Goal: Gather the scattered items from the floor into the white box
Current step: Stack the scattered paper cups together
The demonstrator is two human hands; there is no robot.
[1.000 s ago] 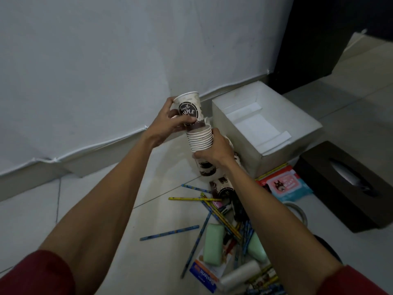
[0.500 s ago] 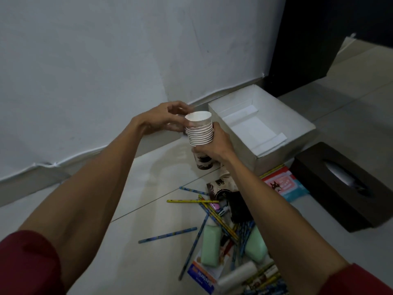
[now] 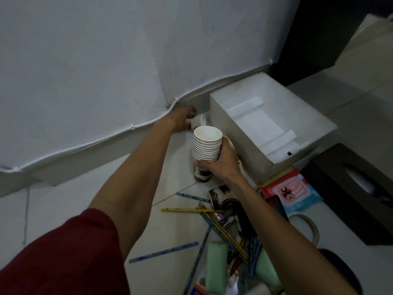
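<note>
In the head view, a nested stack of paper cups is gripped upright around its lower part by the right hand, just beside the near wall of the white box, whose open top lies to that hand's right. The left hand is stretched to a lone cup lying on its side by the baseboard, its long axis along the wall and its mouth toward the box. Whether the fingers are closed on it cannot be told through the blur, though this hand is judged much the nearer.
</note>
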